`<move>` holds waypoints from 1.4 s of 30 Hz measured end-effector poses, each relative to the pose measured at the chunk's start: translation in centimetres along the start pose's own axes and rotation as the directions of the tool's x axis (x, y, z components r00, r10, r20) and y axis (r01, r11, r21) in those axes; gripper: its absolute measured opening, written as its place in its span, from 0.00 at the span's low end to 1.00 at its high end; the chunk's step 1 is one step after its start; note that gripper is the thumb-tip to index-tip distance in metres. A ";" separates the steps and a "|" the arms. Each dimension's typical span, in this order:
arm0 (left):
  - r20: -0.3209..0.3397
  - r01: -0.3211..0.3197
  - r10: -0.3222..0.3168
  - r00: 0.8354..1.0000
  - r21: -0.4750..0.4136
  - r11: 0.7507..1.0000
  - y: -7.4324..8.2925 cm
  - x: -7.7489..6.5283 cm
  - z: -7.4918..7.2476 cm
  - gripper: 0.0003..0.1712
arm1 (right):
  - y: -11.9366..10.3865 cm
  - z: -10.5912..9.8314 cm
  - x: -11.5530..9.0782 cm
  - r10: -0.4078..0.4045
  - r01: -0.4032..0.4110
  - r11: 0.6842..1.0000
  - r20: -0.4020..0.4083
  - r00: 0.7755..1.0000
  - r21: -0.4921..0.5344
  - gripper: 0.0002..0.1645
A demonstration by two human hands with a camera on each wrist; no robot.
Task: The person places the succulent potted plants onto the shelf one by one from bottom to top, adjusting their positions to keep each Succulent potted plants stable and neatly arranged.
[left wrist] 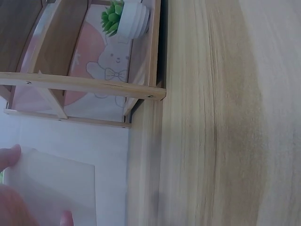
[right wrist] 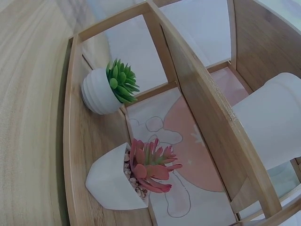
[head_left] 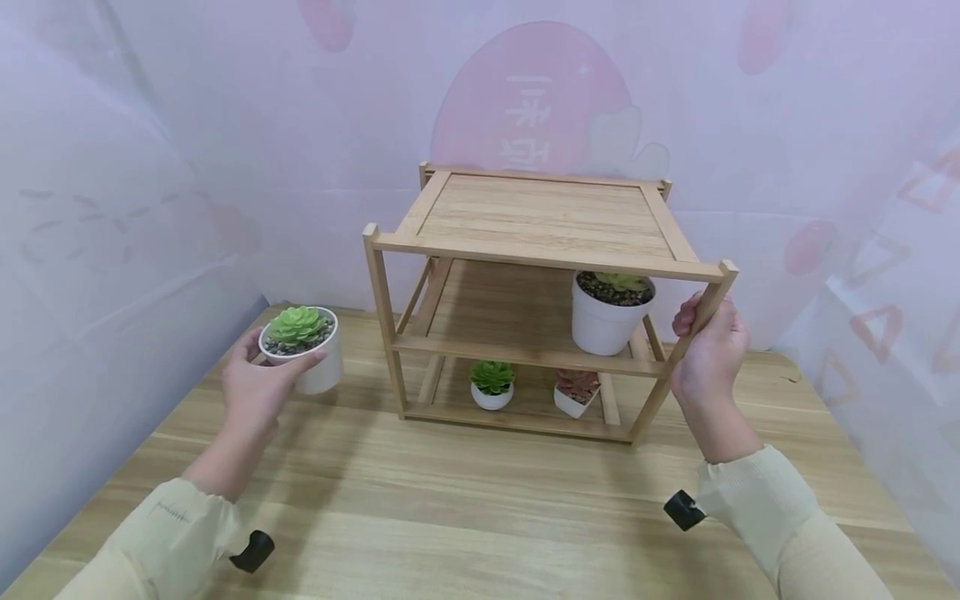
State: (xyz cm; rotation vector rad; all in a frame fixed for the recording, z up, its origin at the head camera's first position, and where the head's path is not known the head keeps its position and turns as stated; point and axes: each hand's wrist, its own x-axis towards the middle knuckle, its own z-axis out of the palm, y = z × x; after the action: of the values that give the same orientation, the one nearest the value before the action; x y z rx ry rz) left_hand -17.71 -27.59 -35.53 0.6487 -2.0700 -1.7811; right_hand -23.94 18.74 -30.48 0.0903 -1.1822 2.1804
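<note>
My left hand (head_left: 258, 375) grips a white pot with a green succulent (head_left: 297, 327) by its sides, left of a wooden shelf rack (head_left: 540, 218). In the left wrist view that white pot (left wrist: 56, 188) is held off the tabletop. My right hand (head_left: 711, 346) curls its fingers round the rack's front right post. On the middle shelf, at the right, stands a larger white pot (head_left: 606, 323) with a plant partly hidden by the top board. Down on the bottom shelf are a small green succulent in a round ribbed pot (right wrist: 101, 92) and a reddish succulent in an angular pot (right wrist: 113, 181).
The rack stands toward the back of a wood-grain table (head_left: 480, 517). A pale printed backdrop (head_left: 337, 125) hangs behind and on both sides. Black straps (head_left: 253, 552) dangle by the cuffs.
</note>
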 end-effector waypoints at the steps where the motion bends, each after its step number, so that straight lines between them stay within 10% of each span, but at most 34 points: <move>1: 0.006 -0.002 0.002 1.000 0.000 1.000 0.1 -0.1 -0.1 0.59 | 0.0 0.0 0.0 -0.003 0.003 1.000 0.002 1.000 0.001 0.27; 42: 0.252 0.012 -0.023 0.968 0.047 0.999 1.7 -5.3 -1.4 0.59 | 0.0 0.1 0.1 0.008 -0.008 1.000 -0.015 1.000 0.004 0.28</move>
State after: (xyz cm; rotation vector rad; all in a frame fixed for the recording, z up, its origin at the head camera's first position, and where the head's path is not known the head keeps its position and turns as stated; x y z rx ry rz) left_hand -12.73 -25.72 -33.35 0.4736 -2.2800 -1.9182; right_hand -24.05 18.74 -30.41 0.0711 -1.1713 2.1865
